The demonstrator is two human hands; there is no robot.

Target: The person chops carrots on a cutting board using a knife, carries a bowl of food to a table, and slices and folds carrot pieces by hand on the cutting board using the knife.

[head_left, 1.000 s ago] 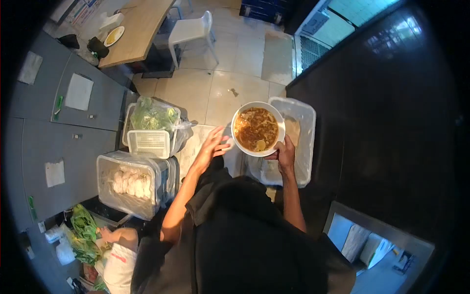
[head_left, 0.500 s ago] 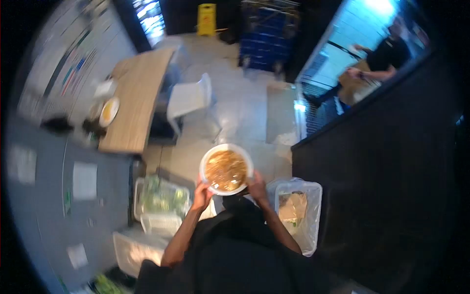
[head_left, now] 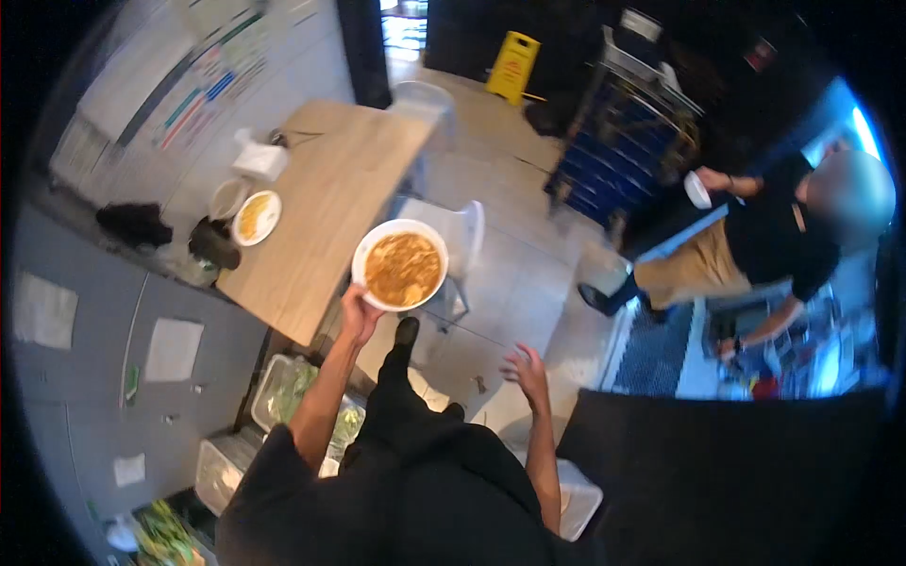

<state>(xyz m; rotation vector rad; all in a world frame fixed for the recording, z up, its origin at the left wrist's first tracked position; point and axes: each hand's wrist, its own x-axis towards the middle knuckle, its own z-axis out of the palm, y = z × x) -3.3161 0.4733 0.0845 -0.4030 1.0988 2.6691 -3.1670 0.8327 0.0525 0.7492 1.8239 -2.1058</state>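
Note:
A white bowl of reddish-brown soupy food is held up in front of me, close to the right edge of the wooden table. My left hand grips the bowl's lower left rim. Apart from the bowl, lower and to the right, my right hand is empty with its fingers spread. Behind the bowl stands a white chair.
A co-worker stands at the right doorway holding a small white bowl. A plate of yellow food lies on the table. Blue crates and a yellow floor sign stand farther back. Vegetable tubs sit lower left.
The bowl first passed from my right hand into both hands; now only my left hand holds it and my right has let go. The view has turned, and the table and co-worker appear closer.

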